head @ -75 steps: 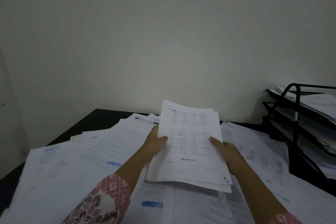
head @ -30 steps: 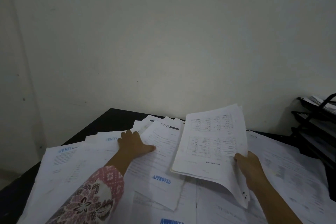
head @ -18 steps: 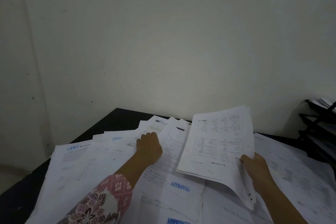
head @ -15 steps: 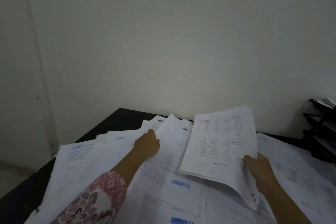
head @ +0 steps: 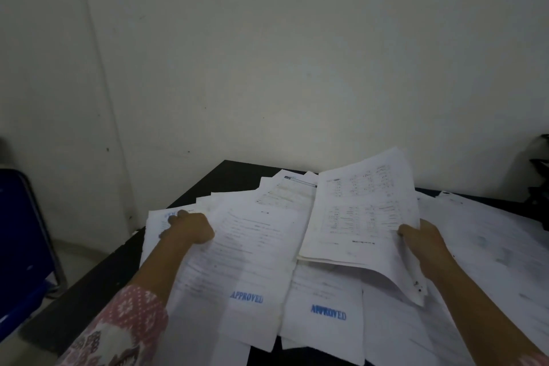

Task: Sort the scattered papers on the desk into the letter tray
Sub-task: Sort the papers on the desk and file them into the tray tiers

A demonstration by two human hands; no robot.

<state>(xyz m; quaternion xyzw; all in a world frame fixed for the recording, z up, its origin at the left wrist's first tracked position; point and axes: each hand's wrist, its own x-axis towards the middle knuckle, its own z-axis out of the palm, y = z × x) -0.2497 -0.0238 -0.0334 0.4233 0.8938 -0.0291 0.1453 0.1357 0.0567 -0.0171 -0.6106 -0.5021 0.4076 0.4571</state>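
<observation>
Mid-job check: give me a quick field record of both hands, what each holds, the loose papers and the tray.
left hand: grips the left edge of a white sheet stamped APPROVED in blue
right hand: holds a thin stack of white sheets printed with tables, raised off the pile
loose papers: many white sheets cover the black desk, including a second APPROVED-stamped sheet
tray: black letter tray, only its edge shows at far right; contents not visible
other: blue chair at left
</observation>
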